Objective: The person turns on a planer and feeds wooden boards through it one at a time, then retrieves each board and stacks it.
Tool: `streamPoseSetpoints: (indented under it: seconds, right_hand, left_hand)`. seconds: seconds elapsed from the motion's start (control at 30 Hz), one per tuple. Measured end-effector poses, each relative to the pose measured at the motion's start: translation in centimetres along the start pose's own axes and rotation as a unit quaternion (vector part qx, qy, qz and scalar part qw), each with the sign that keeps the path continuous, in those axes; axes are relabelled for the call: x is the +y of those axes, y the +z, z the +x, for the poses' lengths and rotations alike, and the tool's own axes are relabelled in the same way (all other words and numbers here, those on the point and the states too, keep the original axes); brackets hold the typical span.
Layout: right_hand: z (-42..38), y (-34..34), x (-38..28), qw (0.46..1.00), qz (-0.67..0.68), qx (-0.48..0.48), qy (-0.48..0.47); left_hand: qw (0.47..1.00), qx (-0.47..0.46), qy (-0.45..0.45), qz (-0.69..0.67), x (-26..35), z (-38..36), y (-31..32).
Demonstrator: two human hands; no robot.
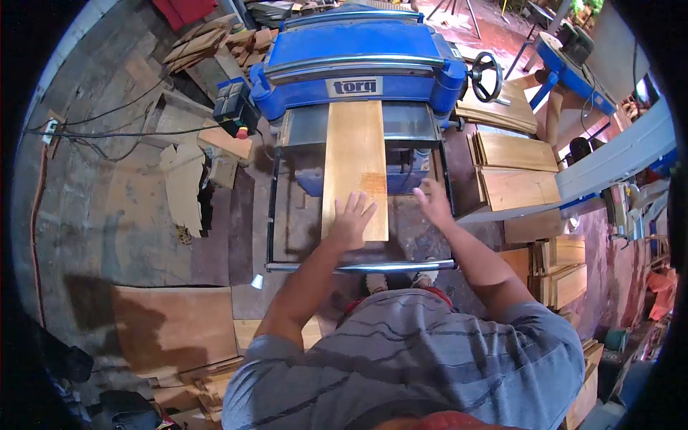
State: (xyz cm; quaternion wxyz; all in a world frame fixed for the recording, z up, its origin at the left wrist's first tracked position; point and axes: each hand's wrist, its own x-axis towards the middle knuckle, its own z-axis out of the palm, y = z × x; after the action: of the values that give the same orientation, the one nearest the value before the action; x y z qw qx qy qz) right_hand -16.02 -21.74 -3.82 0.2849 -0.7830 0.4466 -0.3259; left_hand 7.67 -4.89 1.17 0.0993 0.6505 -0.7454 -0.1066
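A long wooden board (355, 154) lies with its far end at the mouth of a blue thickness planer (355, 46) marked "torq". My left hand (350, 221) rests on the near end of the board, fingers spread flat on its face. Just right of the board, my right hand (433, 201) is held in the air with its fingers apart and nothing in them. A darker rough patch shows on the board's right side, between the two hands. Below the board's near end runs the metal roller bar (358, 266) of the planer's infeed frame.
Stacked boards (516, 168) stand right of the planer, near its black handwheel (486, 77). More boards (562, 269) lie lower right. At the left are a switch box (235, 107) with a red button, hanging cables, scrap wood (204, 46) and a plywood sheet (172, 326).
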Motion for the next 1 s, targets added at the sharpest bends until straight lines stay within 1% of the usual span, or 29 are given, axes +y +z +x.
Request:
streamPoseSetpoints:
  seconds: [0.03,0.07,0.13,0.17,0.2,0.23,0.27,0.3,0.33,0.37,0.4,0.47,0.5,0.63,0.7,0.73,0.8,0.83,0.87,0.9,0.93,1.0]
  right_hand:
    - [0.0,-2.8,-0.8,0.993,-0.08,0.05,-0.074]
    - [0.4,-4.6,-0.1,0.987,-0.125,0.039,-0.099]
    - [-0.2,-6.0,1.8,0.963,-0.22,0.09,-0.126]
    - [-0.9,-6.1,3.0,0.962,-0.223,0.093,-0.125]
    - [-2.5,-5.7,4.6,0.98,-0.178,0.065,-0.058]
    - [-3.5,-5.5,5.1,0.991,-0.131,0.037,0.007]
    - [-3.7,-5.3,5.7,0.991,-0.131,0.037,0.006]
    - [-3.6,-5.0,5.8,0.982,-0.114,-0.021,0.146]
    - [-3.7,-4.5,6.3,0.95,-0.095,-0.08,0.285]
    - [-4.4,-3.1,8.2,0.967,-0.187,-0.012,0.171]
    - [-4.8,-2.5,9.7,0.967,-0.184,-0.015,0.175]
    - [-4.4,-1.7,11.5,0.966,-0.081,-0.044,0.243]
    - [-4.5,-1.6,11.4,0.965,-0.112,-0.033,0.236]
    - [-4.3,-2.1,10.8,0.962,-0.106,-0.043,0.246]
    - [-4.3,-2.4,10.3,0.961,-0.162,-0.048,0.219]
    - [-4.1,-2.3,10.2,0.961,-0.162,-0.048,0.22]
    - [-4.2,-2.5,10.0,0.956,-0.117,-0.065,0.262]
    - [-4.3,-2.6,9.8,0.955,-0.118,-0.061,0.267]
    - [-4.5,-2.5,9.6,0.962,-0.157,-0.034,0.22]
    - [-4.6,-2.5,9.5,0.966,-0.194,-0.009,0.171]
    - [-4.7,-2.6,9.5,0.965,-0.195,-0.009,0.174]
    - [-4.4,-2.5,9.4,0.963,-0.153,-0.037,0.218]
  left_hand:
    - [0.999,0.021,0.011,0.023,-0.4,0.2,0.7]
    - [0.998,0.04,0.022,0.046,-0.7,0.3,1.3]
    - [0.997,0.031,0.03,0.062,-1.3,1.2,2.0]
    - [0.997,0.018,0.031,0.073,-1.4,1.4,2.5]
    - [0.997,0.013,0.033,0.069,-1.2,1.4,2.3]
    - [0.998,-0.021,0.023,0.047,-0.9,1.5,1.6]
    - [0.998,-0.051,0.012,0.03,-0.9,1.8,0.8]
    - [0.998,-0.05,0.012,0.033,-0.9,2.2,0.3]
    - [0.997,-0.075,0.002,0.034,-0.8,2.4,0.1]
    - [0.994,-0.103,-0.009,0.035,-0.6,2.4,-0.2]
    - [0.993,-0.108,-0.01,0.036,-0.3,2.3,-0.4]
    - [0.993,-0.109,-0.027,0.041,-0.3,2.9,-0.9]
    - [0.992,-0.113,-0.027,0.04,-0.3,3.1,-0.7]
    - [0.992,-0.111,-0.027,0.052,-0.6,4.3,-0.4]
    - [0.991,-0.121,-0.031,0.045,-0.6,4.0,-0.2]
    - [0.992,-0.115,-0.028,0.053,-0.6,4.0,-0.2]
    - [0.992,-0.112,-0.021,0.059,-0.3,4.1,-0.8]
    - [0.989,-0.132,-0.031,0.054,0.2,4.3,-1.8]
    - [0.986,-0.152,-0.041,0.048,0.4,4.6,-2.3]
    - [0.986,-0.153,-0.038,0.047,0.4,4.6,-2.0]
    - [0.988,-0.142,-0.035,0.05,0.2,4.4,-1.6]
    - [0.989,-0.132,-0.038,0.052,0.0,4.0,-1.1]
